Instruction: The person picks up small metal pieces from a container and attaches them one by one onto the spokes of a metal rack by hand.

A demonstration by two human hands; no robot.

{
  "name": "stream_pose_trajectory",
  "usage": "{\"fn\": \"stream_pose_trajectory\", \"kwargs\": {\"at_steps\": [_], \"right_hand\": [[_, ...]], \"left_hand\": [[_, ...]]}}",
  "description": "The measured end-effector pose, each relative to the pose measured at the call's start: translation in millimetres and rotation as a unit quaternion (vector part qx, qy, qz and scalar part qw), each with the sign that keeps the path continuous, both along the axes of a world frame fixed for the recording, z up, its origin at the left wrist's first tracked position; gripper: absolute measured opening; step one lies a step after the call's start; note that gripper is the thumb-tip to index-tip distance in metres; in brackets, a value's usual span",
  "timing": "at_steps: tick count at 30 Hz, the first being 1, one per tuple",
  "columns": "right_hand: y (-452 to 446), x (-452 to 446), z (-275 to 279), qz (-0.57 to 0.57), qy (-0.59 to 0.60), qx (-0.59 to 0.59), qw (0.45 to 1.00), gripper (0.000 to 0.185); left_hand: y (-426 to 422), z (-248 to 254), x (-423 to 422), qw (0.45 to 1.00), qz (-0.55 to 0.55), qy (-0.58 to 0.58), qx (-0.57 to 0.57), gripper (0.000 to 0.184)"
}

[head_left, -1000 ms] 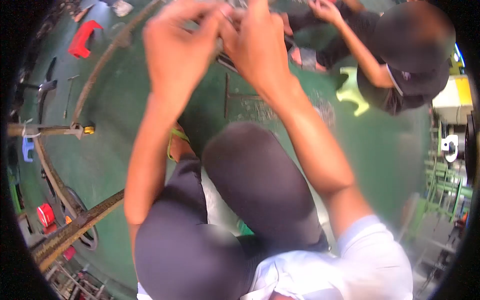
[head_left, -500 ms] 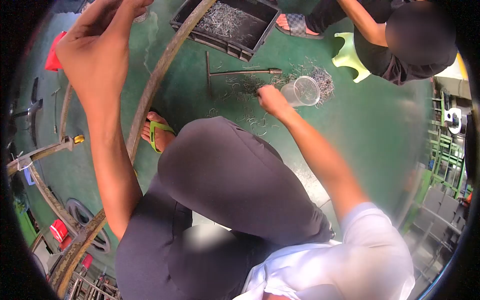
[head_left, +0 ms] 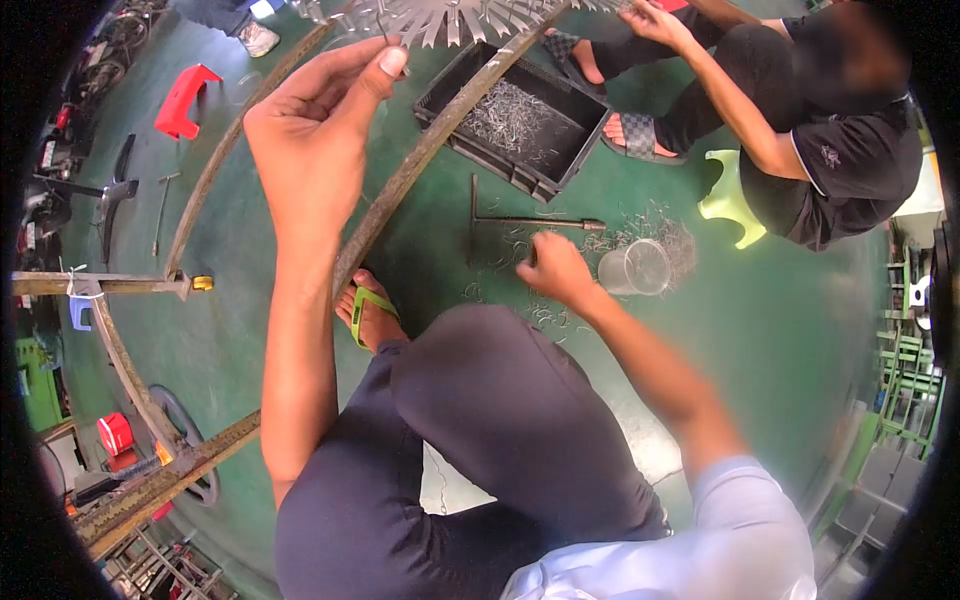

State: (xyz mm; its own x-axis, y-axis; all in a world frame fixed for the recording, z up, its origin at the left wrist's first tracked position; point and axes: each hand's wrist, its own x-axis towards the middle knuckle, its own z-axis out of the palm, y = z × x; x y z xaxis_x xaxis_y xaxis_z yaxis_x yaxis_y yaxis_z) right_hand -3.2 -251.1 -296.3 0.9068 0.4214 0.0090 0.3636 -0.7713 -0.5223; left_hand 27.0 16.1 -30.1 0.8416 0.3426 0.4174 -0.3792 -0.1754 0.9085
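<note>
My left hand (head_left: 320,125) is raised at the upper left, thumb and index finger pinching a thin metal hook (head_left: 381,22) beside a toothed metal piece (head_left: 450,22) at the top edge. Lower down, my right hand (head_left: 556,268) has its fingers curled above the green floor, left of a clear plastic cup (head_left: 636,268); whatever it may hold is too small to make out. Small metal hooks (head_left: 680,245) lie scattered around the cup. Behind my right hand a T-shaped metal tool (head_left: 530,219) rests on the floor.
A black crate (head_left: 555,175) with metal hooks (head_left: 508,115) stands beyond the tool. A rusty curved bar (head_left: 415,150) crosses in front. Another person (head_left: 840,170) sits at the upper right by a pale green stool (head_left: 730,200). A red stool (head_left: 186,100) is upper left.
Both hands were together at the top a second ago; my right hand has since come down beside the cup. My left hand swung left, then back right to the toothed piece.
</note>
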Motion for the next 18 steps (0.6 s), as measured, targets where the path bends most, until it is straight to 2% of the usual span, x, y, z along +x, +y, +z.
{"fn": "stream_pose_trajectory", "kwargs": {"at_steps": [3,5,8,10,13,18], "right_hand": [[36.6,19.4,96.4,-0.035,0.011,0.172,0.984,0.023],[55.6,30.2,142.5,-0.04,-0.071,0.241,0.967,0.019],[80.3,37.0,205.1,-0.041,-0.11,0.384,0.916,0.014],[94.9,45.6,224.0,-0.013,-0.173,0.48,0.86,0.015],[105.1,57.3,230.5,0.023,-0.179,0.489,0.854,0.022],[115.0,63.7,226.6,0.034,-0.17,0.493,0.852,0.022]], "left_hand": [[2.7,0.2,-2.4,1.0,-0.024,0.005,0.02,0.026],[2.0,1.1,-3.2,0.999,-0.032,0.011,0.014,0.026],[3.6,0.8,-2.6,0.999,-0.041,0.008,-0.003,0.023],[5.2,0.5,-1.9,0.999,-0.049,0.007,-0.003,0.022],[7.7,-2.2,-2.2,0.998,-0.065,0.011,0.001,0.024],[6.3,-2.0,-2.1,0.996,-0.075,-0.002,-0.042,0.02]]}}
